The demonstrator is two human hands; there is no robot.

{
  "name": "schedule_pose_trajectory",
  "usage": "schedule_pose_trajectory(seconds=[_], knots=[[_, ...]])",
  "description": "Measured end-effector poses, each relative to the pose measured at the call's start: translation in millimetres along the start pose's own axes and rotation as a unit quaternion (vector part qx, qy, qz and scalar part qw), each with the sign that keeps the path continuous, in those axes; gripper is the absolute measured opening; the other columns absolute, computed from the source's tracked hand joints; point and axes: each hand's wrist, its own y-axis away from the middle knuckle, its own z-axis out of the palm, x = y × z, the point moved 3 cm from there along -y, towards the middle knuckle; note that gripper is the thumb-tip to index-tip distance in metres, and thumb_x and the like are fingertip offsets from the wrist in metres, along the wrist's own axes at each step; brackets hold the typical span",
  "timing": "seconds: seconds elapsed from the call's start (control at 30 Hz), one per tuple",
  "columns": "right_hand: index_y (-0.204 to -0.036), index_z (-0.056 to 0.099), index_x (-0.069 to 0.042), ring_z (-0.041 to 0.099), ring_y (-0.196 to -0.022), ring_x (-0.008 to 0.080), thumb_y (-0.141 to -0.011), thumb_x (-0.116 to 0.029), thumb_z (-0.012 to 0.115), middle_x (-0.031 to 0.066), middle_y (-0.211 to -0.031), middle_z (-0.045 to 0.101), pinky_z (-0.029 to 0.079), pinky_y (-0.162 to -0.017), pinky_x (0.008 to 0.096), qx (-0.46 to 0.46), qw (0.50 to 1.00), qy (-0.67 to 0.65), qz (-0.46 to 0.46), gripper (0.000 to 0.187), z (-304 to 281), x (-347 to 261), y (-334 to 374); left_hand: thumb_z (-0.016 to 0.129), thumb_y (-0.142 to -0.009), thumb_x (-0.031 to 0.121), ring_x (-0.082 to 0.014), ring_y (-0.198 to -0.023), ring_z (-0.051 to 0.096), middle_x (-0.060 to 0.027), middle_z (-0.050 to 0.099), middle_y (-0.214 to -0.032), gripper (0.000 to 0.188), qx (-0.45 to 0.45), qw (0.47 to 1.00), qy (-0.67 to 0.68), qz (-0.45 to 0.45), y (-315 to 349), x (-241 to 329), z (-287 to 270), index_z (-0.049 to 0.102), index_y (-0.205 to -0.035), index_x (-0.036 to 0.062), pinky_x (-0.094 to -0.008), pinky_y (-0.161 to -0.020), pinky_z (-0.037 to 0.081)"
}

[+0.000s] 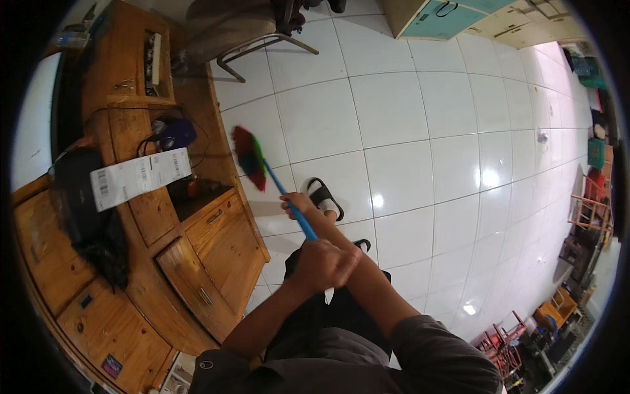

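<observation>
I hold a broom (pixel 304 226) with a blue handle, tilted from my waist toward the far left. Around the handle's upper end my left hand (pixel 325 266) is closed. My right hand (pixel 299 205) grips farther down the handle, its arm crossing past the left hand. The broom head (pixel 249 157), with red and dark bristles and a green edge, is slightly blurred beside the wooden cabinet (pixel 226 230). Whether the bristles touch the tiled floor (pixel 407 151) I cannot tell.
My sandalled foot (pixel 325 199) is just right of the broom. A chair (pixel 246 39) with metal legs stands at the far left, a teal-and-cream cabinet (pixel 436 23) at the back. On the wooden furniture lies a black bag (pixel 82 197) beside a white labelled package (pixel 141 177). Red stools (pixel 502 348) stand lower right.
</observation>
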Motion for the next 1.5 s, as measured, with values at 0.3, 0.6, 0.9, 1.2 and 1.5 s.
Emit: schedule_pose_trajectory(seconds=[0.3, 0.6, 0.9, 1.2, 1.5], knots=[[-0.094, 0.053, -0.004, 0.043, -0.043, 0.0117, -0.080, -0.020, 0.048, 0.0028, -0.060, 0.048, 0.036, -0.037, 0.0262, 0.419, 0.886, -0.037, -0.195, 0.022, -189.6, -62.8, 164.0, 0.047, -0.085, 0.025, -0.0320, -0.039, 0.040, -0.0146, 0.041, -0.041, 0.049, -0.175, 0.962, 0.209, -0.006, -20.5, -4.0, 21.3, 0.041, -0.041, 0.0046, -0.0438, -0.048, 0.034], [-0.079, 0.048, -0.014, 0.035, -0.034, 0.0079, -0.081, -0.024, 0.051, -0.0037, -0.052, 0.041, 0.028, -0.030, 0.0207, 0.124, 0.991, 0.007, -0.054, 0.011, 42.8, -73.5, 152.6, 0.042, -0.087, 0.028, -0.0278, -0.040, 0.048, -0.0118, 0.049, -0.046, 0.042, -0.100, 0.961, 0.192, 0.170, 29.6, 127.2, -112.7, 0.055, -0.054, 0.0064, -0.0392, -0.046, 0.038], [-0.088, 0.056, -0.005, 0.047, -0.043, 0.0157, -0.080, -0.025, 0.054, 0.0056, -0.058, 0.052, 0.040, -0.040, 0.0300, 0.054, 0.988, 0.089, -0.118, 0.021, 116.8, -200.9, -64.6, 0.051, -0.079, 0.003, -0.0183, -0.041, 0.047, -0.0062, 0.045, -0.045, 0.028, 0.114, 0.985, 0.122, 0.043, -92.3, -32.5, -200.0, 0.047, -0.052, 0.0024, -0.0307, -0.039, 0.032], [-0.091, 0.055, -0.003, 0.045, -0.046, 0.0120, -0.077, -0.022, 0.051, 0.0047, -0.063, 0.051, 0.038, -0.040, 0.0260, 0.379, 0.900, 0.028, -0.214, 0.023, -124.5, -249.9, 109.5, 0.048, -0.086, 0.020, -0.0282, -0.040, 0.041, -0.0111, 0.040, -0.042, 0.031, 0.007, 0.979, 0.150, 0.136, -148.7, 6.9, -53.9, 0.048, -0.058, 0.0050, -0.0380, -0.044, 0.032], [-0.087, 0.059, -0.004, 0.052, -0.054, 0.0175, -0.073, -0.015, 0.055, 0.0085, -0.076, 0.056, 0.042, -0.046, 0.0292, 0.145, 0.986, 0.040, -0.077, 0.019, 44.8, -163.1, 174.6, 0.059, -0.071, 0.021, -0.0249, -0.045, 0.046, -0.0044, 0.044, -0.051, 0.022, -0.142, 0.968, 0.145, 0.151, -74.5, 156.5, -92.3, 0.048, -0.056, 0.0103, -0.0337, -0.047, 0.038]])
